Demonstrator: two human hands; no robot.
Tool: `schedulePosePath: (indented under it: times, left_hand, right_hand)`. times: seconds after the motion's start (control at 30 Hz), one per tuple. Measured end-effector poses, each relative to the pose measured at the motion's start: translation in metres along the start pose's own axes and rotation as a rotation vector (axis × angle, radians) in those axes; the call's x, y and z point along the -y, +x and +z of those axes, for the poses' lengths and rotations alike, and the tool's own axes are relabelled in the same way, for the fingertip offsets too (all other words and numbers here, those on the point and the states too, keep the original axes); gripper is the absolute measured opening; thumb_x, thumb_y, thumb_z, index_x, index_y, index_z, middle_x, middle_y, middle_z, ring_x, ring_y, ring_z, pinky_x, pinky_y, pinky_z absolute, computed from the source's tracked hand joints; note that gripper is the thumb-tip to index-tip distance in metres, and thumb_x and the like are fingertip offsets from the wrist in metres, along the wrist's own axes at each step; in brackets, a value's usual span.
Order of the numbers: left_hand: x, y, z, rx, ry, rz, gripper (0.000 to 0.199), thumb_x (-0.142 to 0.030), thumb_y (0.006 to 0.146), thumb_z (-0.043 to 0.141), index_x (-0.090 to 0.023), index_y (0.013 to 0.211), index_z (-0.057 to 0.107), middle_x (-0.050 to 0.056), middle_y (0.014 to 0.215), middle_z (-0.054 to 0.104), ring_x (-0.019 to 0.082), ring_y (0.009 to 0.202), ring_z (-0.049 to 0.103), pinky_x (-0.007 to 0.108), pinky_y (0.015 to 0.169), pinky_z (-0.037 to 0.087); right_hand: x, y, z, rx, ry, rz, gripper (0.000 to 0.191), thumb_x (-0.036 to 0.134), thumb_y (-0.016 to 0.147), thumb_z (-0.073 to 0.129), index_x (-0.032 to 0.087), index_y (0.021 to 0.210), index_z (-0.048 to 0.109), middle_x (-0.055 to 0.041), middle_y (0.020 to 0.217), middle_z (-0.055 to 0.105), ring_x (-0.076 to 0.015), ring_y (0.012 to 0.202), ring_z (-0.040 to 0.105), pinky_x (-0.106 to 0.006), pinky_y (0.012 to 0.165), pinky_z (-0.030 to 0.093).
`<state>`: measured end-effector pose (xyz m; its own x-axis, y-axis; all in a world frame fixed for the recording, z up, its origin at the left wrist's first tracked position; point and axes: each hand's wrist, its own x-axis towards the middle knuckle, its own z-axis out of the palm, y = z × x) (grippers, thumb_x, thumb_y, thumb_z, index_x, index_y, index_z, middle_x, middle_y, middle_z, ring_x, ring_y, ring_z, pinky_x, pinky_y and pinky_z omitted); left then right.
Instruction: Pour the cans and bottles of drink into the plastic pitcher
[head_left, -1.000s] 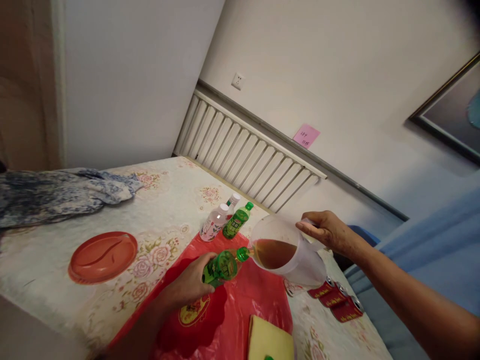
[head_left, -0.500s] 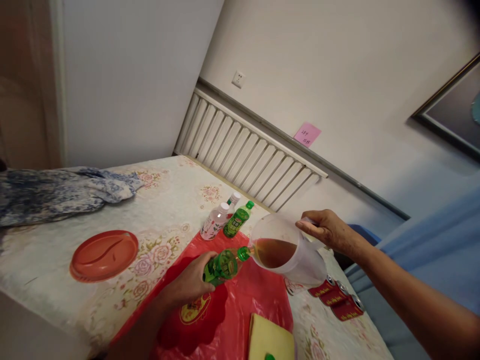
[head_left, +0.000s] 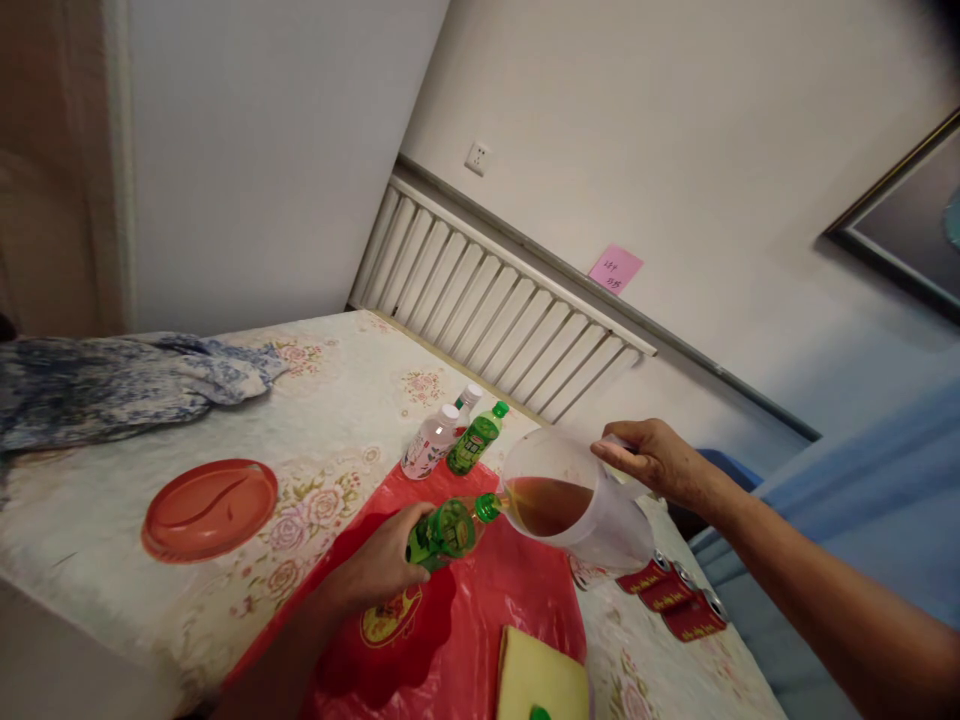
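My left hand point(head_left: 386, 560) is closed around a green-labelled bottle point(head_left: 450, 532), tilted with its mouth pointing right at the pitcher's rim. Liquid runs from the bottle mouth into the clear plastic pitcher point(head_left: 615, 530), which holds brown liquid and leans toward the bottle. My right hand point(head_left: 649, 460) grips the pitcher by its handle. Under the bottle lies a red plastic sheet point(head_left: 525, 590) with a gold emblem. Behind stand another green bottle point(head_left: 477, 440), a pink-white bottle point(head_left: 429, 445) and a second white-capped bottle point(head_left: 468, 400).
A red divided plate point(head_left: 210, 510) is on the flowered tablecloth point(head_left: 352, 370) at left, near a blue-white cloth point(head_left: 135, 390). Several red cans point(head_left: 694, 615) stand right of the sheet. A yellow block point(head_left: 544, 675) with a green cap on it is at the front. A radiator point(head_left: 495, 300) lines the wall.
Both hands, the bottle and the pitcher hold nearly the same pose. The brown liquid in the pitcher looks slightly different in shape at its surface.
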<state>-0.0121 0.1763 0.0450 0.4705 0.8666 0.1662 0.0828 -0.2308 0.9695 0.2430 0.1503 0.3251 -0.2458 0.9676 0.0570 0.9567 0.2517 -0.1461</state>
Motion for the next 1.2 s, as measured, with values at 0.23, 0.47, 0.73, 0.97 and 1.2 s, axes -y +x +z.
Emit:
schedulePosePath:
  times: [0.23,0.47,0.73,0.97,1.2]
  left_hand:
    - [-0.0005,-0.0009,-0.0006,0.007,0.008,-0.01,0.062,-0.011,0.057,0.059,-0.021,0.119,0.052,0.005,0.121,0.065,0.024,0.109,0.061,0.032,0.092,0.048]
    - [-0.0027,-0.0012,-0.0015,0.006,0.027,-0.01,0.061,-0.011,0.058,0.058,-0.022,0.117,0.052,0.005,0.123,0.065,0.025,0.11,0.061,0.033,0.093,0.048]
    - [-0.0013,-0.0012,-0.0012,0.013,0.031,-0.01,0.061,-0.011,0.058,0.059,-0.022,0.117,0.052,0.005,0.122,0.065,0.024,0.11,0.061,0.032,0.093,0.049]
    - [-0.0028,-0.0023,-0.0003,0.017,0.009,0.003,0.06,-0.011,0.058,0.058,-0.021,0.117,0.053,0.003,0.116,0.067,0.023,0.105,0.062,0.03,0.089,0.049]
    - [-0.0007,-0.0015,-0.0011,0.018,0.013,0.009,0.062,-0.011,0.056,0.057,-0.022,0.118,0.053,0.004,0.12,0.065,0.024,0.109,0.061,0.03,0.091,0.048]
  right_hand:
    - [-0.0026,-0.0004,0.0004,0.006,-0.009,-0.012,0.053,0.068,0.083,0.044,0.021,0.058,0.043,0.0041,0.055,0.034,-0.0106,0.053,0.032,-0.025,0.049,0.027]
    - [-0.0014,0.0003,0.0001,0.012,-0.014,-0.002,0.053,0.067,0.083,0.044,0.021,0.059,0.044,0.0035,0.055,0.035,-0.0113,0.053,0.033,-0.026,0.049,0.027]
    - [-0.0012,-0.0001,0.0004,0.018,-0.01,0.008,0.053,0.069,0.082,0.043,0.021,0.059,0.045,0.0038,0.055,0.035,-0.0109,0.053,0.032,-0.026,0.048,0.027]
    - [-0.003,0.0005,0.0009,0.023,-0.02,-0.013,0.054,0.069,0.083,0.043,0.021,0.059,0.042,0.0043,0.056,0.032,-0.0107,0.054,0.031,-0.026,0.049,0.026]
    - [-0.002,0.0003,0.001,0.025,-0.024,-0.013,0.055,0.07,0.083,0.042,0.021,0.058,0.042,0.004,0.055,0.033,-0.011,0.053,0.032,-0.026,0.049,0.026]
